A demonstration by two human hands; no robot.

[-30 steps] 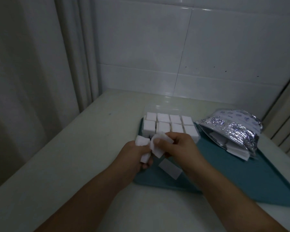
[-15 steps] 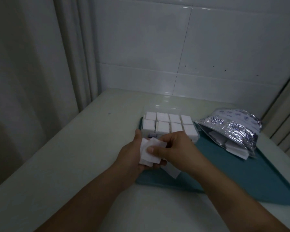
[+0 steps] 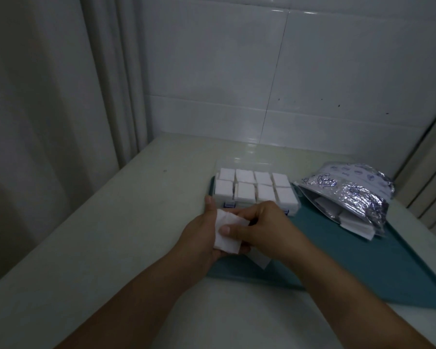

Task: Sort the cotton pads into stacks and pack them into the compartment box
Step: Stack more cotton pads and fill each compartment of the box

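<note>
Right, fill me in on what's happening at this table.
A person is squaring up a few cotton pads between both hands over the near edge of a teal tray. The left hand cradles the pads; the right hand presses its thumb on top. Behind them, the clear compartment box shows eight cells packed with white stacks. A foil bag with more pads lies open on the tray's right.

No legible text; only unreadable blue printing on the foil bag [image 3: 347,187].
</note>
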